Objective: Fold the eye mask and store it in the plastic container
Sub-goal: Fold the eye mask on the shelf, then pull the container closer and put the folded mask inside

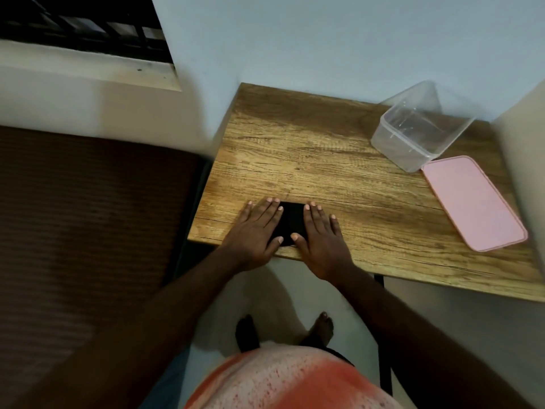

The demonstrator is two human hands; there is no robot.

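Head view showed the left hand (255,231) and the right hand (321,240) laid flat, palms down, near the front edge of the wooden counter (324,160). Under and between them lay the black eye mask (290,219), folded into a small dark block. Only its middle strip showed between the two hands. The left hand covered the mask's left side, fingers straight and close together, with the thumb tip resting at the fabric's near edge. The right hand covered the right side in the same manner, fingers straight and a little spread, its thumb tip pointing in toward the other thumb. The two thumbs lay near each other but apart. Neither hand curled round anything; both pressed down on the fabric with flat fingers.

Well apart from the mask, at the counter's far right corner, the plastic container (418,128) stood upright with clear walls and an open top. Its pink lid (474,202) lay flat on the counter just beside the container's near corner; whether the two touched could not be told.

A pale wall (324,39) rose behind the counter. A brown ribbed surface (88,216) lay to the left, and a barred window (82,25) sat at the upper left. Below the counter's edge, two bare feet (323,324) stood on the pale floor (280,296), above an orange and white shirt (280,382).
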